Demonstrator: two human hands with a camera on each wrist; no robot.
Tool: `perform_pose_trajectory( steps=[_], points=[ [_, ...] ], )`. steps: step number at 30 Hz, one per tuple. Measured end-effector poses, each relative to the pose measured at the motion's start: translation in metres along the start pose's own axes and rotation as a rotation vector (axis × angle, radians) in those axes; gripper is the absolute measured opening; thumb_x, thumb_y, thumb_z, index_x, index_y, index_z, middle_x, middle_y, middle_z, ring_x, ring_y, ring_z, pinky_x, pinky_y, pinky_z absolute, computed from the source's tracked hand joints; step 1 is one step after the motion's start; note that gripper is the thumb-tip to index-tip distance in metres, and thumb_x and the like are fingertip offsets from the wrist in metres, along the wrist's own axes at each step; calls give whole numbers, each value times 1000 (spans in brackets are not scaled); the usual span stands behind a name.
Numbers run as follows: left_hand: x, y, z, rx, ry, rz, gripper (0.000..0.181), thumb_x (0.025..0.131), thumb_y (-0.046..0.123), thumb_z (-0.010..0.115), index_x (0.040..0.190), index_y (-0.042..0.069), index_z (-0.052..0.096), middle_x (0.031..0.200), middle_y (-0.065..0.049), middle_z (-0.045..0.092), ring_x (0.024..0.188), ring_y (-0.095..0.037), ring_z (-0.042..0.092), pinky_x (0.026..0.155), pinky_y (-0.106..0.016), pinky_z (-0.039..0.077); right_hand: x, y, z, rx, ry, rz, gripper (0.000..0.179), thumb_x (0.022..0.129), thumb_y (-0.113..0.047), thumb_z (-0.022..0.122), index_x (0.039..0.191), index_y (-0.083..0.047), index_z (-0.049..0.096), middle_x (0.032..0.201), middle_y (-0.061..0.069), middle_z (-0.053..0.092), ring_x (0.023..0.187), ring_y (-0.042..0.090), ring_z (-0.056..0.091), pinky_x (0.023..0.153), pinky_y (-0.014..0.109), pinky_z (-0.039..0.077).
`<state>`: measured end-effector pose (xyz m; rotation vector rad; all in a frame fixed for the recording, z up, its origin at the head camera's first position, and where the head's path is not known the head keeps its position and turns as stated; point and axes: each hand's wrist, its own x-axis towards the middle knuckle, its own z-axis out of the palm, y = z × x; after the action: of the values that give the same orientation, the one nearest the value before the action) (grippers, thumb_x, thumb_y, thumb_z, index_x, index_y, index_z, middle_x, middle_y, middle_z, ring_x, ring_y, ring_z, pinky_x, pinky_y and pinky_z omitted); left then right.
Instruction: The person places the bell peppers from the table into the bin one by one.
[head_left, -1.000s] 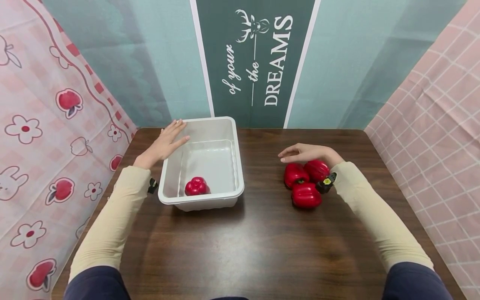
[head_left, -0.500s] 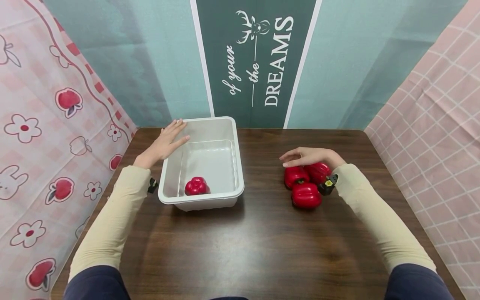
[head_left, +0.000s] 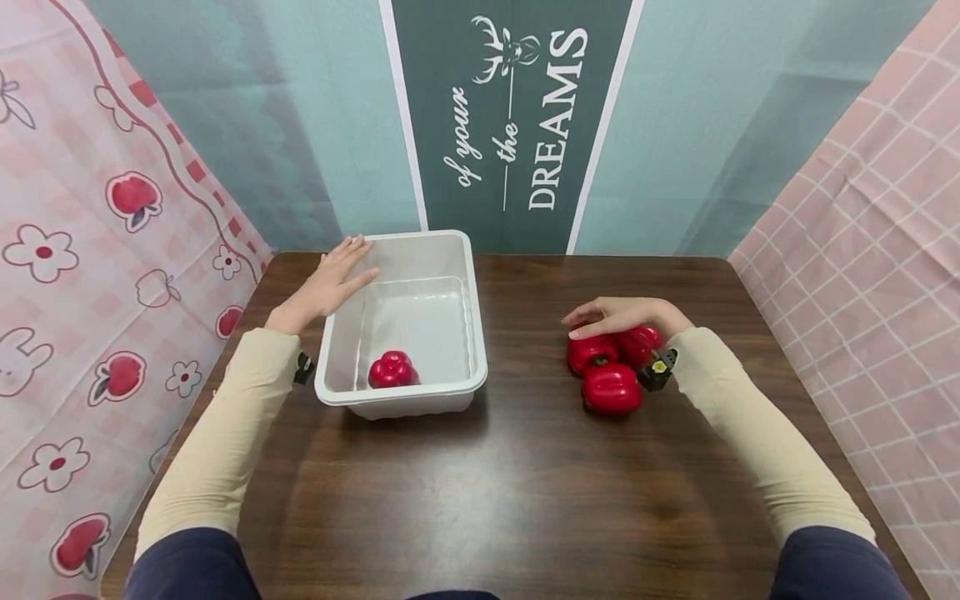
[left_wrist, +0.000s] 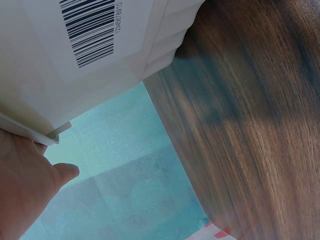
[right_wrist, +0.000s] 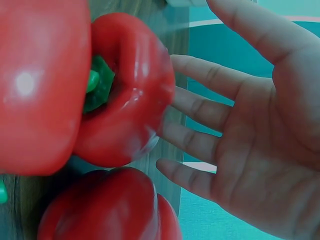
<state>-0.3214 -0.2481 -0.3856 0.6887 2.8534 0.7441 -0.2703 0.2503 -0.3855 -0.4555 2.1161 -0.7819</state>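
My left hand (head_left: 324, 286) rests on the left rim of a white plastic box (head_left: 478, 333), fingers extended near its back corner and thumb over the inside. In the left wrist view, the hand (left_wrist: 27, 180) lies against the rim beside the barcoded wall. One red bell pepper (head_left: 392, 369) sits inside the box, at the front. My right hand (head_left: 626, 315) hovers over three clustered peppers, its fingers spread. In the right wrist view, its fingertips are close to the pepper (right_wrist: 135, 90) with the green stem; contact is unclear. Another pepper (head_left: 612, 388) lies nearer the front; a third (head_left: 643, 346) is partly hidden.
The dark wooden table (head_left: 465, 500) extends in front of the box and between it and the peppers. A teal cloth (head_left: 675, 125) hangs behind; patterned pink cloths (head_left: 885, 250) border both sides.
My right hand has lowered slightly and shifted a little right over the peppers. The left hand stays on the box rim, and the box and peppers have not moved.
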Motion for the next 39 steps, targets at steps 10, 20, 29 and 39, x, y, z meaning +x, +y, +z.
perform_pose_trajectory(
  steps=[10, 20, 29, 39],
  points=[
    [0, 0, 0, 4, 1, 3, 69, 95, 55, 34, 150, 18, 14, 157, -3, 1, 144, -26, -4, 109, -59, -5, -2, 0, -1, -89, -35, -35, 66, 81, -39, 68, 138, -14, 45, 134, 9, 46, 123, 30, 37, 89, 44, 47],
    [-1, 1, 0, -8, 2, 3, 69, 95, 54, 36, 150, 19, 13, 157, -5, 2, 144, -21, -7, 109, -59, -5, -5, 1, 4, -71, -36, 14, 73, 77, -37, 73, 140, -15, 41, 137, 10, 41, 124, 32, 34, 87, 46, 48],
    [-1, 1, 1, -23, 9, -2, 70, 94, 56, 35, 150, 19, 15, 157, -6, 4, 144, -21, -6, 109, -59, -5, -7, 0, 7, 12, -50, 81, 81, 74, -34, 76, 143, -19, 36, 139, 10, 36, 125, 35, 30, 84, 46, 50],
    [-1, 1, 0, -21, 10, 5, 69, 95, 54, 36, 150, 18, 15, 157, -5, 3, 144, -25, -5, 109, -60, -4, -5, 3, 7, 21, -63, 87, 87, 72, -27, 79, 145, -16, 32, 138, 15, 36, 124, 38, 32, 81, 47, 51]
  ],
)
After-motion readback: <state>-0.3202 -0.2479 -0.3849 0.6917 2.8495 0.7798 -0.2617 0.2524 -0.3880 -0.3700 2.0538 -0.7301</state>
